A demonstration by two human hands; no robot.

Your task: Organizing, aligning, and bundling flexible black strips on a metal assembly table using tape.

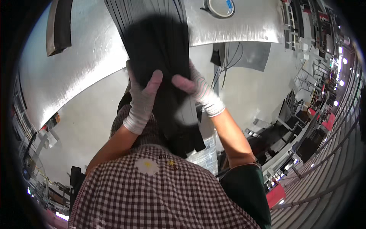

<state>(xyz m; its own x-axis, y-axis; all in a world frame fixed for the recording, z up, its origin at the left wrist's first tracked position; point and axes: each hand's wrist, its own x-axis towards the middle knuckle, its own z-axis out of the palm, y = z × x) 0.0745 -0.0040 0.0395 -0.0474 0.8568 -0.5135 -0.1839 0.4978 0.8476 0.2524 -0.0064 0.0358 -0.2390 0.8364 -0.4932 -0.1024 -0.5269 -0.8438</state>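
Observation:
A thick bundle of long, flat black strips (pixel 164 49) runs from the metal table toward my body, its near end lying over my lap. My left hand (pixel 143 93) wraps round the bundle's left side, thumb on top. On the right side my right hand (pixel 198 87) grips it the same way, thumb pointing inward. Both hands wear light striped gloves with pinkish fingertips. The fingers underneath are hidden by the strips. What the strips are made of I cannot tell.
The shiny metal table (pixel 91 57) has a curved-looking near edge. On it lie a dark strip piece (pixel 59 28) at the far left and a roll of tape (pixel 220 7) at the back. Cables (pixel 227 63) hang below the edge; racks and red items (pixel 328 121) stand right.

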